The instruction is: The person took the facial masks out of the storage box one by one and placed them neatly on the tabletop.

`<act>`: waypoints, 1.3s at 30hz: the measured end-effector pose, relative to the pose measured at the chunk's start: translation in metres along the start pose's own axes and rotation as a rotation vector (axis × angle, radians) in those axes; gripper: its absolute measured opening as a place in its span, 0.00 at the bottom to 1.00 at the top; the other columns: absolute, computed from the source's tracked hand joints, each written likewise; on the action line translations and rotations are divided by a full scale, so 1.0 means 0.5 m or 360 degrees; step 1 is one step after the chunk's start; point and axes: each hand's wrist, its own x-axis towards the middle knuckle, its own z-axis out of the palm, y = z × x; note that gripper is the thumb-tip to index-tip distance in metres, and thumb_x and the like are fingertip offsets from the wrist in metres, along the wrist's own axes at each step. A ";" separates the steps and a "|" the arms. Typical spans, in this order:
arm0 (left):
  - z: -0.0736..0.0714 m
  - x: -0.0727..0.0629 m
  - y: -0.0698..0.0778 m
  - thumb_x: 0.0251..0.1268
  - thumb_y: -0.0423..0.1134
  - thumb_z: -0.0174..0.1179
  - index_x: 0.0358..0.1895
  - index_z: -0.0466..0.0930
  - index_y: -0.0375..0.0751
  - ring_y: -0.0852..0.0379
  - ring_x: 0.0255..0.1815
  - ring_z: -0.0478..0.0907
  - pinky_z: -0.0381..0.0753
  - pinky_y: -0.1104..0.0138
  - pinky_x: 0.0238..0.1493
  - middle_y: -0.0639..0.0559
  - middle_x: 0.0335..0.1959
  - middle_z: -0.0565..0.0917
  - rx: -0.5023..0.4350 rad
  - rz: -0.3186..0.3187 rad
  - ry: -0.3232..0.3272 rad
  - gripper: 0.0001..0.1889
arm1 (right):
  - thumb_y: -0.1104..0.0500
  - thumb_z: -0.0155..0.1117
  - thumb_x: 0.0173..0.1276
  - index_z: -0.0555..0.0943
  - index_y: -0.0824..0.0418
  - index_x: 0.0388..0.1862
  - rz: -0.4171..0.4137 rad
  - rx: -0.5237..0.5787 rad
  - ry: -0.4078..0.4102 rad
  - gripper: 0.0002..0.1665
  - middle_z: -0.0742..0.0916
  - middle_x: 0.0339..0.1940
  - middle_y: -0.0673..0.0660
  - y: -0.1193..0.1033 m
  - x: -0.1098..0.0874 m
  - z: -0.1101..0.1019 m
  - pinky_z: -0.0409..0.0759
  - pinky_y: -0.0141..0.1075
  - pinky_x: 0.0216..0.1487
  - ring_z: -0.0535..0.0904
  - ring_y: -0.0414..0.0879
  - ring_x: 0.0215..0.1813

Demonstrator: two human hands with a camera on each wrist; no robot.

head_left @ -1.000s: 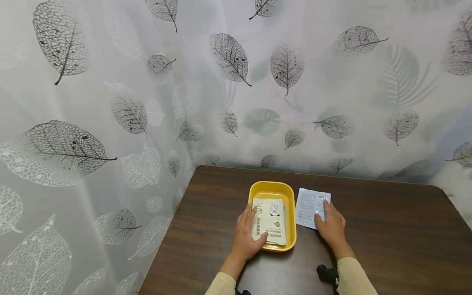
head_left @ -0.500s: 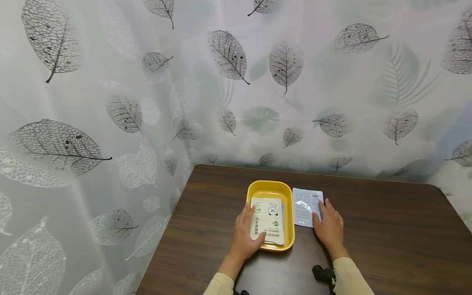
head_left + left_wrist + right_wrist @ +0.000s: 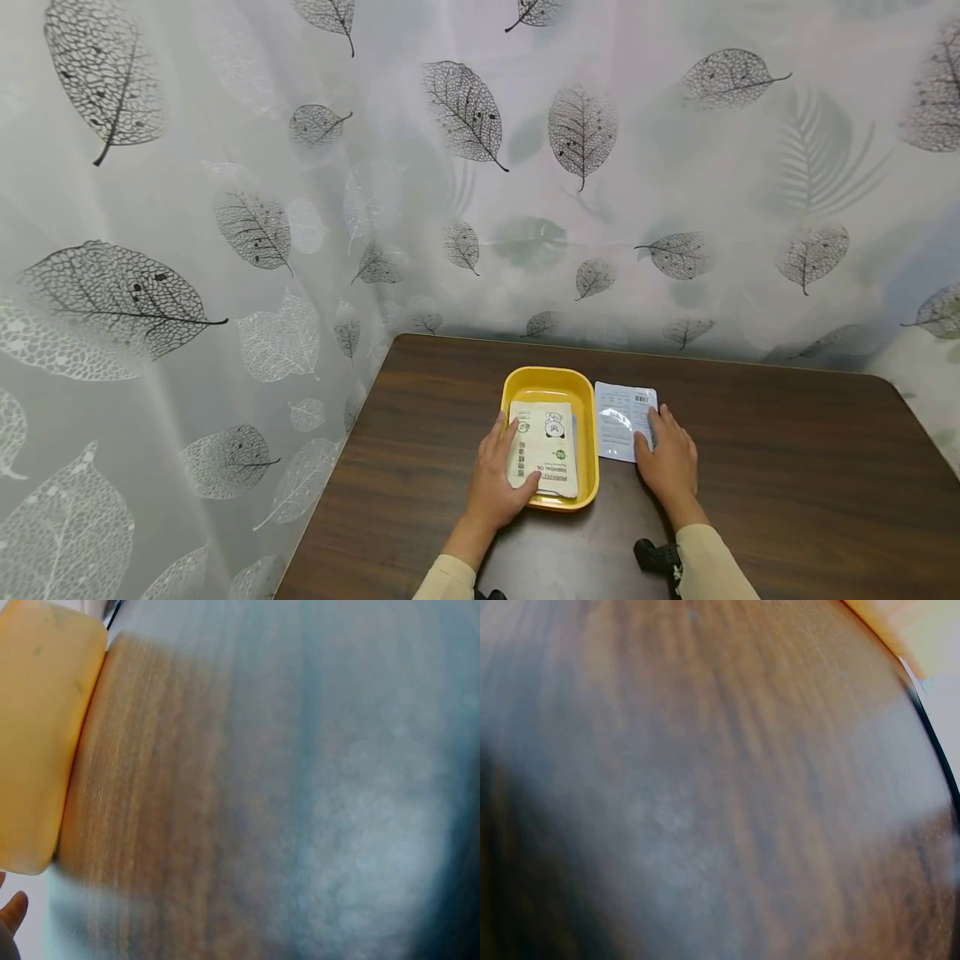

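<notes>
A yellow tray (image 3: 588,442) stands on the table, seen from its side as a wall (image 3: 45,735) in the left wrist view. Inside lies a cream packet (image 3: 546,446) printed with a panda and lettering, a bluish edge showing beneath it. My left hand (image 3: 491,479) rests along the tray's left side, fingers at the rim and thumb over the packet's near end. Flat on the table, right beside the tray, is a pale blue printed sachet (image 3: 621,425). My right hand (image 3: 670,460) touches its right edge with extended thumb and forefinger.
The dark wood-grain table (image 3: 795,467) extends to both sides, its back edge close to a leaf-patterned curtain (image 3: 525,192). A black strap piece (image 3: 656,557) sits by the right sleeve (image 3: 708,562). Blurred tabletop fills most of both wrist views.
The blue sachet has slid left with my right hand, up against the tray, and turned slightly straighter. My left hand keeps its place at the tray. The last half second shows almost no movement.
</notes>
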 end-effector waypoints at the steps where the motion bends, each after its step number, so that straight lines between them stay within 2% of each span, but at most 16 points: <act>1: 0.000 0.000 0.001 0.53 0.52 0.69 0.75 0.68 0.43 0.41 0.68 0.72 0.78 0.45 0.60 0.40 0.79 0.65 -0.0002 -0.0001 0.0001 0.43 | 0.52 0.52 0.76 0.62 0.68 0.79 0.0004 0.0004 -0.0003 0.37 0.61 0.82 0.71 0.000 -0.001 0.000 0.46 0.65 0.78 0.55 0.70 0.81; 5: -0.001 0.000 0.003 0.53 0.52 0.69 0.76 0.67 0.43 0.40 0.69 0.72 0.78 0.45 0.61 0.41 0.80 0.64 -0.0027 -0.0031 -0.0015 0.44 | 0.51 0.49 0.77 0.61 0.68 0.79 -0.0023 0.0048 0.0024 0.37 0.62 0.81 0.71 0.005 -0.002 0.001 0.47 0.65 0.78 0.56 0.70 0.81; 8: 0.000 0.002 0.004 0.54 0.52 0.68 0.77 0.66 0.44 0.40 0.70 0.71 0.77 0.44 0.61 0.43 0.81 0.63 -0.0035 -0.0064 -0.0043 0.44 | 0.52 0.49 0.78 0.60 0.68 0.80 -0.0027 0.0163 0.0076 0.37 0.63 0.81 0.71 0.011 -0.001 0.001 0.49 0.66 0.77 0.58 0.71 0.80; 14: -0.001 0.004 0.002 0.55 0.52 0.68 0.77 0.66 0.45 0.40 0.71 0.70 0.77 0.43 0.61 0.44 0.81 0.62 -0.0047 -0.0068 -0.0074 0.44 | 0.50 0.48 0.80 0.54 0.58 0.84 0.0152 0.0624 0.0143 0.38 0.60 0.84 0.64 0.000 -0.007 -0.023 0.50 0.64 0.79 0.54 0.66 0.83; 17: -0.002 0.005 -0.003 0.54 0.51 0.68 0.77 0.66 0.44 0.40 0.69 0.71 0.78 0.44 0.60 0.42 0.81 0.63 -0.0033 -0.0041 -0.0054 0.44 | 0.48 0.48 0.81 0.53 0.53 0.85 0.0198 0.0807 0.0213 0.38 0.60 0.85 0.60 -0.030 -0.009 -0.043 0.51 0.62 0.80 0.53 0.62 0.84; 19: -0.004 0.005 -0.005 0.54 0.51 0.68 0.77 0.66 0.44 0.40 0.68 0.72 0.78 0.44 0.60 0.42 0.80 0.63 -0.0021 -0.0040 -0.0050 0.44 | 0.49 0.48 0.81 0.55 0.52 0.84 0.0177 0.0904 0.0283 0.37 0.61 0.85 0.58 -0.061 -0.007 -0.062 0.53 0.60 0.80 0.55 0.60 0.84; 22: -0.005 0.004 -0.006 0.54 0.52 0.68 0.77 0.66 0.45 0.40 0.69 0.71 0.78 0.44 0.60 0.43 0.81 0.63 -0.0017 -0.0054 -0.0063 0.44 | 0.51 0.49 0.81 0.56 0.52 0.84 0.0091 0.1041 0.0373 0.35 0.64 0.84 0.56 -0.112 -0.002 -0.098 0.56 0.53 0.81 0.58 0.56 0.83; 26: -0.006 0.003 -0.005 0.55 0.53 0.68 0.78 0.65 0.47 0.40 0.69 0.72 0.78 0.45 0.60 0.43 0.81 0.63 -0.0011 -0.0062 -0.0077 0.44 | 0.54 0.48 0.82 0.56 0.54 0.83 -0.0056 0.1175 0.0408 0.34 0.64 0.83 0.56 -0.180 0.002 -0.139 0.57 0.40 0.82 0.59 0.51 0.83; 29: -0.007 0.003 -0.004 0.54 0.53 0.68 0.77 0.65 0.47 0.40 0.68 0.72 0.78 0.45 0.60 0.42 0.80 0.63 -0.0004 -0.0061 -0.0071 0.44 | 0.56 0.47 0.82 0.56 0.56 0.83 -0.0157 0.1276 0.0388 0.34 0.64 0.82 0.58 -0.224 0.002 -0.151 0.58 0.37 0.81 0.59 0.52 0.82; 33: -0.009 0.004 -0.002 0.55 0.53 0.68 0.77 0.65 0.46 0.40 0.68 0.72 0.78 0.45 0.60 0.43 0.81 0.63 -0.0006 -0.0068 -0.0078 0.44 | 0.58 0.48 0.82 0.56 0.57 0.83 -0.0210 0.1321 0.0292 0.34 0.64 0.82 0.56 -0.265 -0.008 -0.143 0.58 0.43 0.82 0.59 0.53 0.82; 39: -0.007 0.003 -0.003 0.56 0.53 0.67 0.78 0.65 0.46 0.40 0.69 0.72 0.77 0.44 0.61 0.43 0.81 0.62 -0.0015 -0.0081 -0.0092 0.44 | 0.55 0.50 0.82 0.51 0.53 0.85 -0.0106 0.1305 0.0024 0.37 0.59 0.85 0.53 -0.300 -0.034 -0.083 0.56 0.54 0.81 0.55 0.54 0.84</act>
